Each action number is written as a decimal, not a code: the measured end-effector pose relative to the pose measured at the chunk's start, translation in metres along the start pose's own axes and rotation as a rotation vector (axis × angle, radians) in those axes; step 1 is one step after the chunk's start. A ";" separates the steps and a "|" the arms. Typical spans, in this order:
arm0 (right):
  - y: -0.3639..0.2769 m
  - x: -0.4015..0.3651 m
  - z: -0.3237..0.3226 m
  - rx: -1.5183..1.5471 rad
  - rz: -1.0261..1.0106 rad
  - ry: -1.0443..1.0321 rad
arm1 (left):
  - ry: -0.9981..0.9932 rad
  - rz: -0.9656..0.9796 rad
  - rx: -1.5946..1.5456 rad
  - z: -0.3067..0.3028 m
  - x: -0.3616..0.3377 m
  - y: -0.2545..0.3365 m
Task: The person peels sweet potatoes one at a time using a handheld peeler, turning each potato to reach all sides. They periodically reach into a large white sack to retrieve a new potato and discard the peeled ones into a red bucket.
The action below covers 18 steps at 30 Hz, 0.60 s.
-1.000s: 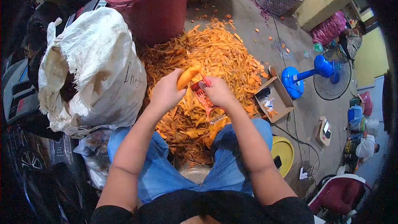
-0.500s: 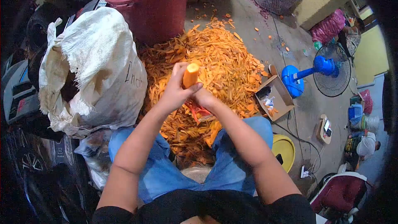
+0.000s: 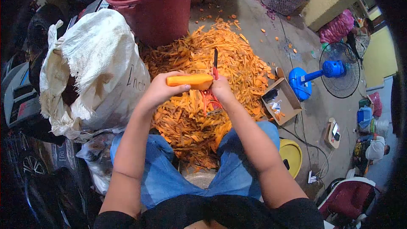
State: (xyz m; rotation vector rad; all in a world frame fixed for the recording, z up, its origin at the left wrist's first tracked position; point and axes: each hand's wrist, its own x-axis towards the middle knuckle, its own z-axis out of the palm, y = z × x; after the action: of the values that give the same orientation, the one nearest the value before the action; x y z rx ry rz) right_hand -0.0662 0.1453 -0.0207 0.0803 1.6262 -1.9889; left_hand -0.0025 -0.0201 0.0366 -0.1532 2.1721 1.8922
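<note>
My left hand point(image 3: 160, 90) grips a peeled orange carrot point(image 3: 186, 80) from its outer end, holding it roughly level over the peelings. The carrot's other end reaches my right hand point(image 3: 221, 89). That hand is closed round a knife point(image 3: 216, 59), its dark blade pointing up and away, with red at the blade's base. A red tool with a metal edge, which looks like a peeler point(image 3: 209, 101), hangs below the same hand. Its grip is partly hidden by the fingers. Under both hands spreads a large heap of orange peelings point(image 3: 229, 55).
A white woven sack point(image 3: 106, 59) stands at left, beside a tall red tub point(image 3: 157, 17). To the right are a cardboard box point(image 3: 288, 99), a blue fan point(image 3: 335, 68), a yellow lid point(image 3: 290, 157) and cables on the floor. A person point(image 3: 374, 148) is at far right.
The carrot has turned from upright to lying crosswise. My left hand has moved left and down, my right hand right and up, and the knife blade now shows.
</note>
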 end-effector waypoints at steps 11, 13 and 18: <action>0.010 0.001 -0.011 -0.470 -0.201 -0.021 | -0.173 0.051 0.275 0.008 0.005 -0.014; 0.009 -0.002 -0.010 -0.477 -0.274 -0.037 | -0.151 -0.003 0.421 0.016 0.005 -0.009; -0.024 -0.021 -0.007 -0.952 -0.318 0.042 | 0.018 0.001 0.201 0.020 0.012 -0.014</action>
State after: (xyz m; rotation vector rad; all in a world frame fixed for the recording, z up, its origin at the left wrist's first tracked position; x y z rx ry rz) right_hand -0.0618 0.1624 0.0063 -0.5209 2.5525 -1.2052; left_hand -0.0086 -0.0011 0.0179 -0.1308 2.3574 1.6653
